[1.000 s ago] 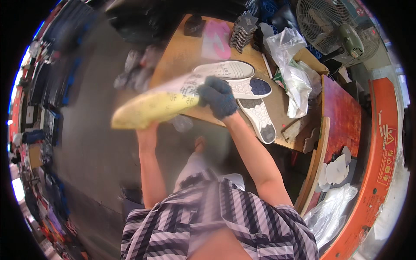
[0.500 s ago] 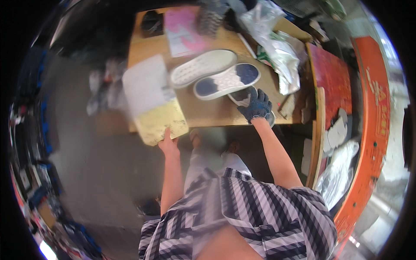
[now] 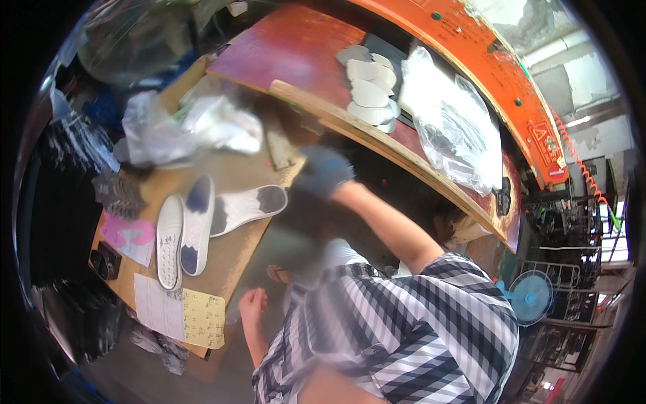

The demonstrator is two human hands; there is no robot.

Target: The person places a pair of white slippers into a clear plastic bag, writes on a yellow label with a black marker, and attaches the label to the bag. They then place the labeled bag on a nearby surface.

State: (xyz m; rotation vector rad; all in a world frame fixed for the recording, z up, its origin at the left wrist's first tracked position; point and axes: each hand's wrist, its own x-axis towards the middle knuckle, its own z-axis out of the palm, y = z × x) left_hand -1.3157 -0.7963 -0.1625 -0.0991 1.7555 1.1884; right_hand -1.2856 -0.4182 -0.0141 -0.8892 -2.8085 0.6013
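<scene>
My bare left hand (image 3: pixel 252 303) hangs off the table's edge, its fingers loosely curled with nothing in them. Beside it on the table lie a yellow sheet (image 3: pixel 204 318) with handwriting and a white sheet (image 3: pixel 158 306). My right hand (image 3: pixel 325 173), in a dark blue-grey glove, is smeared by motion; its fingers cannot be made out. It is past the table's edge, close to a wooden strip (image 3: pixel 277 145). Three shoe soles lie together: a white one (image 3: pixel 169 236), a white and navy one (image 3: pixel 196 225) and a white and grey one (image 3: pixel 242 209).
The wooden table (image 3: pixel 249 252) also bears crumpled plastic bags (image 3: pixel 202 128), a pink and white paper (image 3: pixel 131 237) and a black object (image 3: pixel 105 260). A red board (image 3: pixel 289 44) carries grey cut pieces (image 3: pixel 370 84) and a clear plastic bag (image 3: pixel 451 128). Beyond runs an orange beam (image 3: pixel 464 60); a blue fan (image 3: pixel 531 296) stands at right.
My left hand has let go of the yellow sheet, which now lies on the table. My right hand has left the grey and white sole. The view has turned to the right.
</scene>
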